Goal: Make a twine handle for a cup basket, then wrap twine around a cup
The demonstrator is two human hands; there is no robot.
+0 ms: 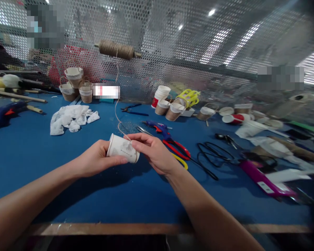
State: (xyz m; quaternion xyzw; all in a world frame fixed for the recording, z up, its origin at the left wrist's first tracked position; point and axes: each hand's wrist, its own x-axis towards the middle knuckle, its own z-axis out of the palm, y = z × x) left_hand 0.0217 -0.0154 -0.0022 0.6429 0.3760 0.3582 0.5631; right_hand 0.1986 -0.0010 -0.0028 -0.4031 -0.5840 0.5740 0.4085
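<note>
A white paper cup [120, 149] lies on its side in the air above the blue table, its rim toward the left. Wrapped around it near the rim end is my left hand [99, 158], thumb along the cup's lower side. My right hand [153, 150] pinches a strand of jute twine [117, 111] against the cup near its base. A loop of the twine shows around the base end. From there the strand runs up to a twine spool [116, 49] on a rod at the mesh. The right fingertips are partly hidden behind the cup.
Scissors [176, 148] and a blue glue gun [157, 127] lie just beyond my right hand. Pliers [134, 109], twine-wrapped cups [175, 111] and crumpled white paper [68, 118] sit farther back. A purple tool [261, 177] with a black cord is at right.
</note>
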